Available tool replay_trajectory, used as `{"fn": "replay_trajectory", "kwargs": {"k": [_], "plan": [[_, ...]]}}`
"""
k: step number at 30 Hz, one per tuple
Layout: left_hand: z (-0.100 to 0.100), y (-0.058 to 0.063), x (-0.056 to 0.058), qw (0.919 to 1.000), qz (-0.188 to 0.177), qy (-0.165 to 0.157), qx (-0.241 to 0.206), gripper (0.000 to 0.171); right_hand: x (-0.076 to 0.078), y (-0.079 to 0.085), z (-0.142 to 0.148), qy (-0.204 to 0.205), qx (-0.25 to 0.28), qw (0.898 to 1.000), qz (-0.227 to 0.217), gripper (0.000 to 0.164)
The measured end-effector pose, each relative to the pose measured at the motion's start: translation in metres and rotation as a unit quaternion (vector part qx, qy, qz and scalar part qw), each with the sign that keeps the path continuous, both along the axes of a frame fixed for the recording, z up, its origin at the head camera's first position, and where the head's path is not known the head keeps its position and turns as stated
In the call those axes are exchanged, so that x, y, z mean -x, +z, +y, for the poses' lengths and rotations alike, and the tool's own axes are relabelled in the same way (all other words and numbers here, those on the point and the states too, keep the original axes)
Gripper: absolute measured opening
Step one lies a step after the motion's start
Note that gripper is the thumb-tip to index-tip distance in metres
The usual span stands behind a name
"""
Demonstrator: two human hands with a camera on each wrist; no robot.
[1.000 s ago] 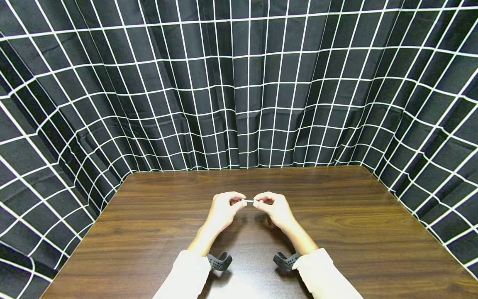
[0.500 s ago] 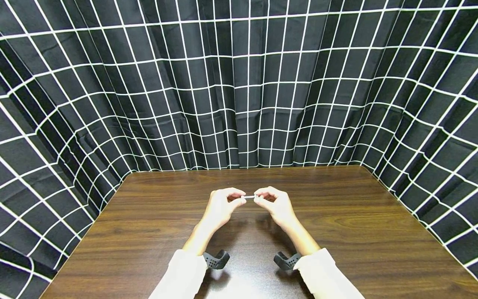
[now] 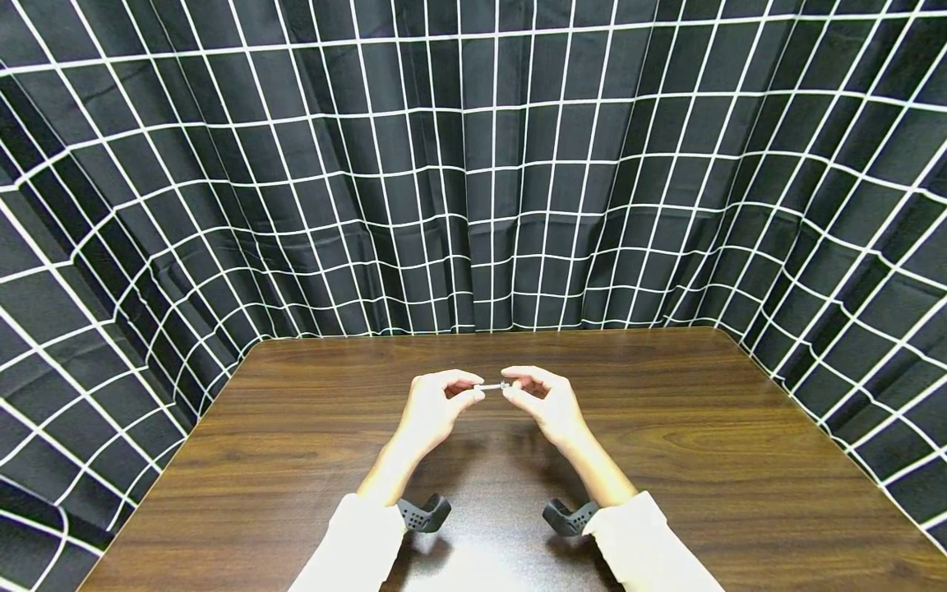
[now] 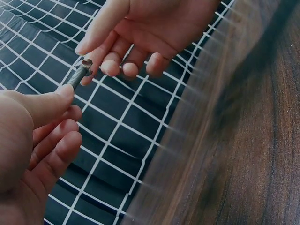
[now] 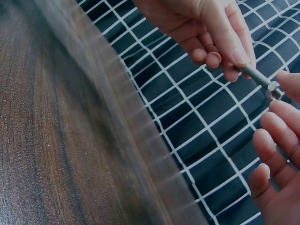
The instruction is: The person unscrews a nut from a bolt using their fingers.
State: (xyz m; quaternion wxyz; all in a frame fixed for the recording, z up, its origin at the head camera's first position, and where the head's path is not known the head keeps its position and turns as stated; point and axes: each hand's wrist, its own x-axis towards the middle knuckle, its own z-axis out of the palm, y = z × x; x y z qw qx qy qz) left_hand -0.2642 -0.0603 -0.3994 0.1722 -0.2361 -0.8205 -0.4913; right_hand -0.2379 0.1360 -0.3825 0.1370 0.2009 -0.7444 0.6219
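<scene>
In the head view, my left hand pinches a metal bolt between thumb and fingers, above the table. The held end is hidden in the grip. A hex nut sits around the threads near the bolt's free end, with a short threaded tip beyond it. My right hand is at that end. Its thumb and index finger lie on either side of the nut, spread, and look slightly apart from it. The other right fingers are loosely bent.
Beneath both hands is a brown wood-grain table. A dark curtain with white grid lines hangs behind and at both sides. Dark wrist straps sit at both white sleeves.
Both hands have risen a little in the head view, and the left has shifted slightly left with the bolt. The right thumb and index finger have parted, showing the nut.
</scene>
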Motion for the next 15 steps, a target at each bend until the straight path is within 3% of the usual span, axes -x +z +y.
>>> {"fn": "replay_trajectory", "kwargs": {"k": [7,15], "plan": [[0.0006,-0.0005,-0.0012,0.9998,0.004,-0.01,-0.019,0.014,-0.001,0.0049,0.0001,-0.016,0.017,0.997,-0.078,0.018],[0.0052,-0.0037,-0.004,0.9998,-0.002,-0.016,-0.015,0.014,-0.0007,0.0007,-0.0039,-0.076,-0.06,0.994,-0.051,0.03]]}}
